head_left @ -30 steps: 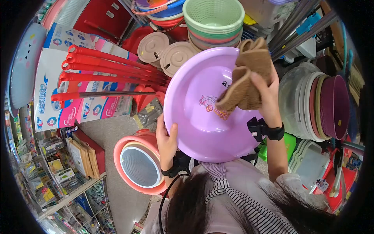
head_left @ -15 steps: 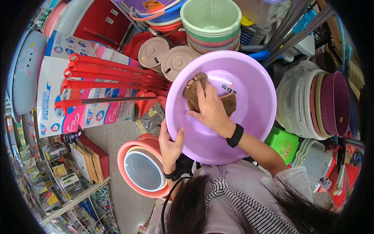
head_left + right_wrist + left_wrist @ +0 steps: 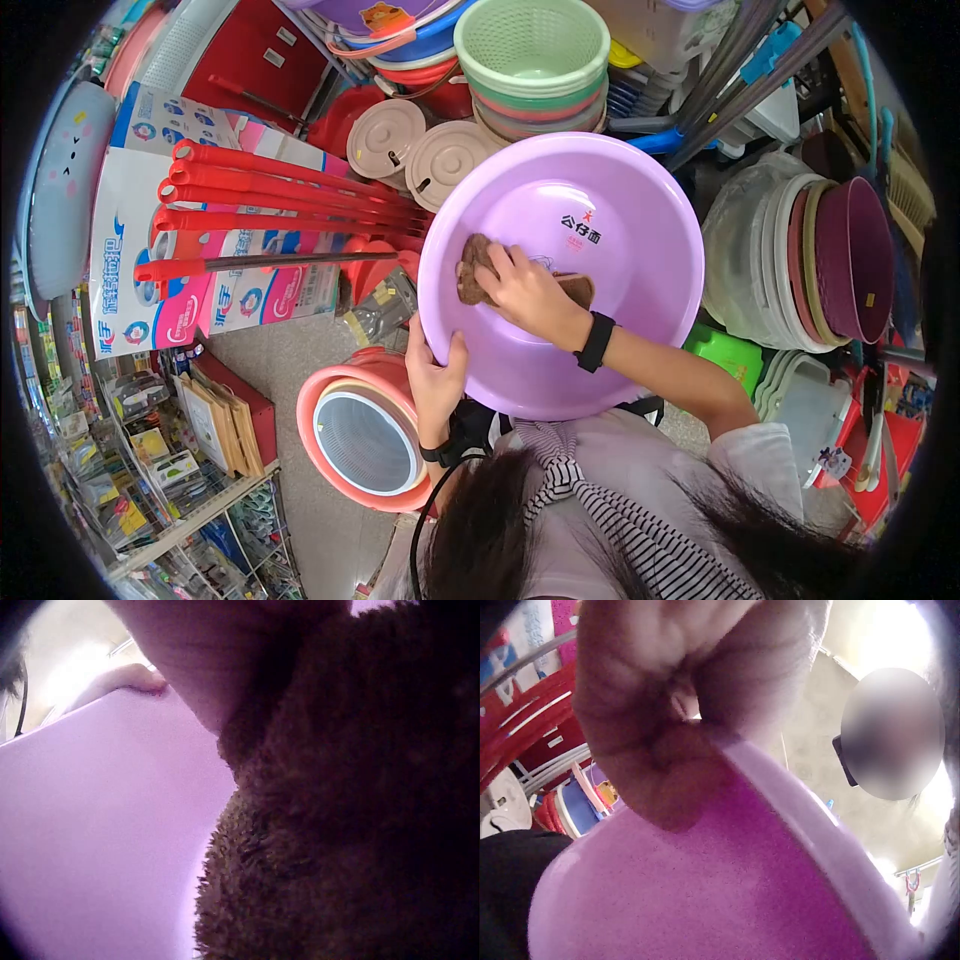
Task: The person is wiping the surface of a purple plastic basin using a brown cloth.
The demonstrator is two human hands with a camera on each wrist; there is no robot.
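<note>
In the head view the left hand [image 3: 435,385] grips the rim of a purple basin [image 3: 640,290], thumb on the inner side. The left wrist view shows that hand [image 3: 682,697] curled over the edge of the basin [image 3: 652,892]. Inside the basin, the right hand [image 3: 535,300] holds a brown fuzzy cloth [image 3: 474,262] against the left part of its inner surface. Part of the cloth sticks out to the right beneath the palm. Brown pile of the cloth [image 3: 300,855] fills much of the right wrist view, and the right fingertips are hidden there.
Red-handled poles [image 3: 290,215] and a printed carton [image 3: 125,230] stand at the left. Nested baskets [image 3: 368,440] sit below left. Green baskets [image 3: 535,45] and lidded tan bins [image 3: 450,160] are at the top. Stacked tubs [image 3: 850,260] stand at the right.
The right hand has brought the brown cloth from above the basin's right side down into the basin, then slightly left. The left hand has kept its grip on the rim.
</note>
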